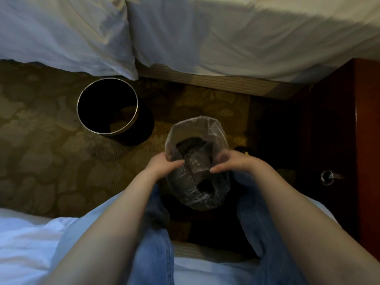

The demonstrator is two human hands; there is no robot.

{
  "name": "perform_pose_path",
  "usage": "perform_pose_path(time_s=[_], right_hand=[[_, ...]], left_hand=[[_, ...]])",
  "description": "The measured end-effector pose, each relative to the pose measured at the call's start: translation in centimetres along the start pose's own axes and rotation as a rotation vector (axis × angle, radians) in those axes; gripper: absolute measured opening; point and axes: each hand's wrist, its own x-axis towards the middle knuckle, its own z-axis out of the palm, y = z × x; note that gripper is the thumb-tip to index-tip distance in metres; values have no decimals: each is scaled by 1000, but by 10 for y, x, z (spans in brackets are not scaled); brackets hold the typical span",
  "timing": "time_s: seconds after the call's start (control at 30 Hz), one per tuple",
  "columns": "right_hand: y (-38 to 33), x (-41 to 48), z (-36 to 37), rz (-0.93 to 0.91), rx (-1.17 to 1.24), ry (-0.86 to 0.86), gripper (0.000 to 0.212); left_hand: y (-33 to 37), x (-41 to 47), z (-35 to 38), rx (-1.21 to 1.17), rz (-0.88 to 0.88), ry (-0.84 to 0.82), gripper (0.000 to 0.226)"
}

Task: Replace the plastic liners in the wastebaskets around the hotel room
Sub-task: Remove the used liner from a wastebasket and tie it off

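Jeans [154, 254] knees over bed [24, 243] edge; narrow carpet [41, 161] strip ahead, cabinet [366, 140] hard right. Left grip [164, 163], right grip [232, 161] pinch clear bag [195, 128] between knees, dark rubbish inside. Wastebasket [144, 130] upright on carpet, left, apart.

A: What lies in the plastic liner [195, 128]?
B: Dark lumps, too murky to name. The fingertips of the left hand [162, 165] are tucked behind its film; the right hand [232, 163] is motion-blurred, so its grip is unclear.
A: And the wastebasket [141, 130]?
B: Its inside is black shadow. The wooden cabinet [339, 140] runs off the right edge.
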Motion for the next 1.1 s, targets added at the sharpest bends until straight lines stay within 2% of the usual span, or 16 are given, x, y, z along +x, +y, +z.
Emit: perform_pose_path(time_s=[0.1, 0.17, 0.2, 0.27, 0.33, 0.4, 0.47, 0.5, 0.6, 0.7, 0.77, 0.83, 0.9, 0.97, 1.03, 1.1], right_hand=[[7, 3, 6, 16, -309, -102, 25], [6, 6, 9, -19, -306, 34, 17], [3, 7, 10, -35, -244, 141, 15], [-7, 6, 9, -91, -170, 403, 9], [-18, -1, 3, -182, -76, 611, 7], [-24, -10, -2, -278, 134, 681, 3], [-24, -16, -1, -310, 255, 651, 16], [-23, -18, 1, -304, 220, 640, 28], [-22, -20, 9, -346, -233, 769, 53], [-29, -23, 23, -614, -484, 858, 37], [-32, -20, 38, -768, -561, 772, 27], [-29, -12, 58, -697, -595, 519, 43], [-19, -1, 77, -488, -570, 291, 79], [-9, 8, 94, -356, -534, 276, 95], [-7, 16, 104, -306, -539, 425, 76], [-12, 16, 103, -324, -537, 622, 44]], left_hand=[[-6, -2, 7, 370, -43, -200, 31], [-4, 2, 12, 505, 15, -159, 12], [-2, 3, 13, 467, 43, -98, 10], [5, 6, 11, 225, 76, 72, 20], [14, 2, 5, 17, 160, 266, 19], [19, -1, 0, -51, 234, 361, 11], [17, -3, 0, -97, 208, 304, 15], [15, -4, 0, -102, 177, 249, 24], [11, -8, 5, -2, 178, 227, 41], [18, -13, 5, 21, 246, 360, 51], [21, -18, 3, -28, 317, 377, 59], [24, -27, 2, -119, 382, 318, 55], [28, -35, 2, -230, 392, 257, 37], [34, -41, 3, -279, 398, 251, 23], [37, -46, 1, -285, 430, 258, 17], [36, -47, -3, -272, 424, 247, 15]])
